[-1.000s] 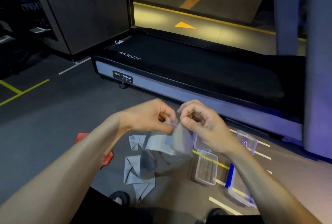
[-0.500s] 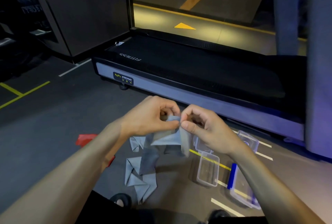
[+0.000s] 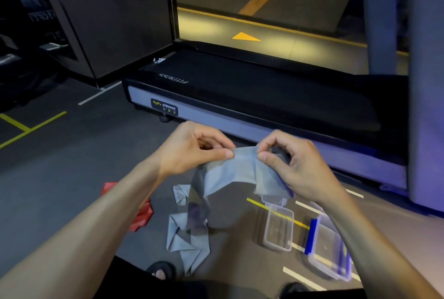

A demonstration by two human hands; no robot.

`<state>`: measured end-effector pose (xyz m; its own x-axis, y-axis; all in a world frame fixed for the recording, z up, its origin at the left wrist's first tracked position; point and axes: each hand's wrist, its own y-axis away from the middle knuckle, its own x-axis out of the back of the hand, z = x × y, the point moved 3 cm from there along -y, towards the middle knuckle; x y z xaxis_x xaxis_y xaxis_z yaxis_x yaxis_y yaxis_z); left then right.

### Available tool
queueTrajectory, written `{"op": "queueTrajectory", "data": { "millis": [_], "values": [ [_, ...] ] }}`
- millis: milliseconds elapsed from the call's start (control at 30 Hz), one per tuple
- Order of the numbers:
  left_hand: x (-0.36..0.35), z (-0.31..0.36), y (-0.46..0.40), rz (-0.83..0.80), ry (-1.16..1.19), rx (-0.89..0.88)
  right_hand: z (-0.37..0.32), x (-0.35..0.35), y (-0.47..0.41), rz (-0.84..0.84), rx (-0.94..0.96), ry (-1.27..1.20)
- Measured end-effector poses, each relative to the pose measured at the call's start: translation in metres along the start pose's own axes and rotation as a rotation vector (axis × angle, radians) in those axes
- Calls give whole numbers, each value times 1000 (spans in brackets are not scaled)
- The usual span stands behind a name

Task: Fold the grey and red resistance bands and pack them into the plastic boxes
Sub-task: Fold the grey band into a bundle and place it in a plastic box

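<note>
A grey resistance band [image 3: 230,174] is stretched between my hands above the floor. My left hand [image 3: 192,149] pinches its top edge with thumb and fingers. My right hand [image 3: 290,162] pinches the same edge a short way to the right, with a folded part bunched under its palm. The rest of the band hangs down and lies in crumpled folds on the floor. A red resistance band [image 3: 141,214] lies on the floor, partly hidden by my left forearm. A small clear plastic box [image 3: 278,229] stands open on the floor; a larger clear box with blue clips [image 3: 329,248] sits right of it.
A black treadmill [image 3: 252,97] runs across the floor just beyond my hands. A grey pillar [image 3: 425,82] rises at the right. Yellow and white lines mark the floor. My sandalled feet [image 3: 161,271] show at the bottom edge.
My hands have drawn apart, spreading the band's top edge out flat between them. Before, they pinched it close together.
</note>
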<state>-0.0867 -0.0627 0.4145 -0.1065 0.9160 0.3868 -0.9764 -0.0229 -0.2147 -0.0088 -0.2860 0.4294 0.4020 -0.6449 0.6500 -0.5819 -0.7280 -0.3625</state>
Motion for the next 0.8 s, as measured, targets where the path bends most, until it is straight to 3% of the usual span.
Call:
{"op": "queueTrajectory", "data": {
  "millis": [367, 600, 800],
  "values": [
    [1, -7, -4, 34, -80, -18, -5, -1, -1, 150, 59, 97],
    [-2, -22, -4, -262, -135, 126, -6, 2, -2, 131, 28, 59],
    [7, -25, -3, -297, 7, 187, 6, 7, -2, 93, -52, -62]
  ]
}}
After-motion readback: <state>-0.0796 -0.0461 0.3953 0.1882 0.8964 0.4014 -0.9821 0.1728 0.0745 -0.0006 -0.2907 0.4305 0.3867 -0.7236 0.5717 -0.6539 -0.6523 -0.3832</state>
